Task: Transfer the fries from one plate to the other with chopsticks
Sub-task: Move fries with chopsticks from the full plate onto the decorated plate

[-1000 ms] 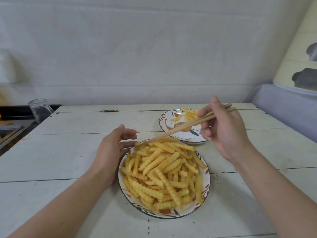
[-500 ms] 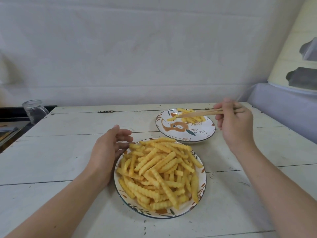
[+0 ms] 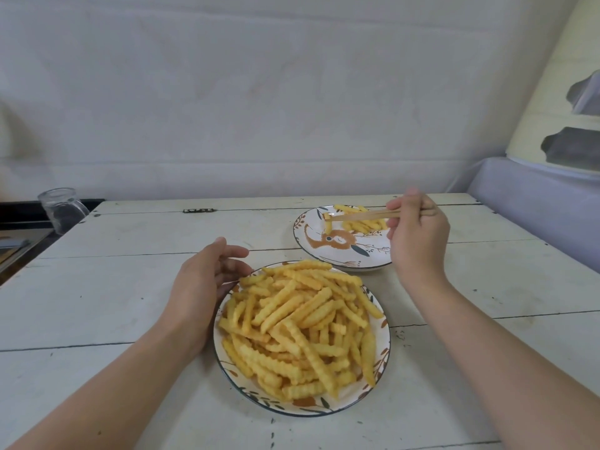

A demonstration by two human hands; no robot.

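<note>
Chopsticks, two, gripped by right hand, pinch one fry; left hand curls relaxed beside two plates.

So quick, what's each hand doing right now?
Left hand: open, fingers relaxed against the rim of the full plate.
Right hand: gripping the chopsticks, which pinch a fry over the far plate.

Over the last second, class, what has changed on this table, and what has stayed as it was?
The right hand carried the chopsticks from the rim of the full plate back to the far plate; their tips now pinch a fry hanging over it, not yet let go. The left hand still rests at the full plate's edge, and the fries heaped there look unchanged.
</note>
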